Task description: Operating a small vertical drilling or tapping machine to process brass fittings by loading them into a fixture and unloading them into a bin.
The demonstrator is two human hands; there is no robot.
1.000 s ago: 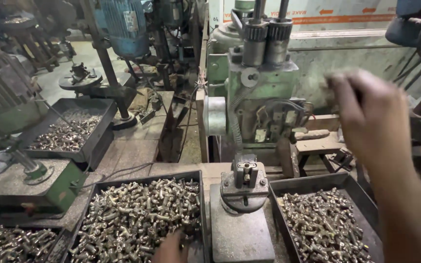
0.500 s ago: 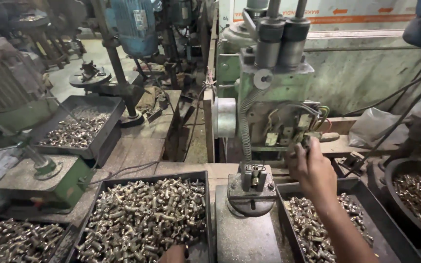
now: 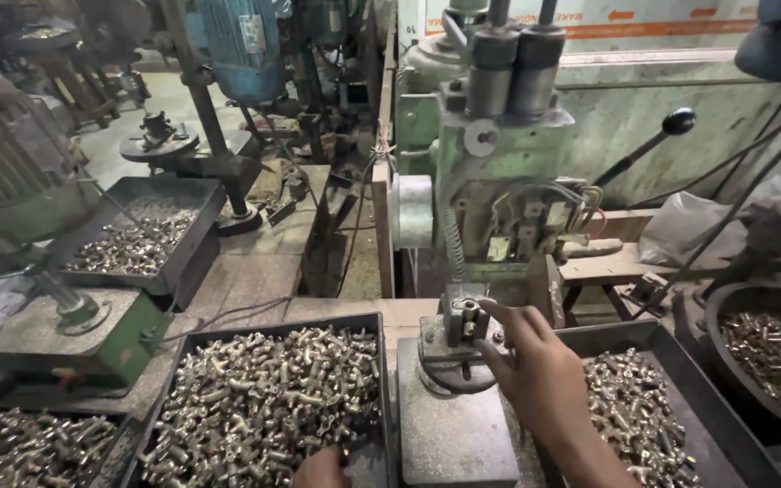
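Workshop benches crowd the view, packed with drill presses and trays of small metal fittings. At the centre stands a green drill press (image 3: 499,181), its lever (image 3: 644,149) angled up to the right.

Below its spindle sits a round fixture (image 3: 458,348) on a grey base plate (image 3: 452,429). The right hand (image 3: 535,375) reaches in from the lower right, forearm rising from the bottom edge, wrist straight, back of the hand up. Its fingers extend forward and lie loosely spread, the fingertips (image 3: 490,312) touching a small fitting (image 3: 469,318) seated in the fixture's clamp. They are not wrapped around it; whether thumb and finger pinch it I cannot tell.

The left hand (image 3: 323,468) shows only as knuckles at the bottom edge, over the near rim of the left tray (image 3: 264,411) of fittings; its grip is hidden.

Room is tight: the left tray's wall runs just beside the base plate, and the right tray (image 3: 644,425) presses against the forearm's other side. Above the fixture, the gap up to the press head stays open.
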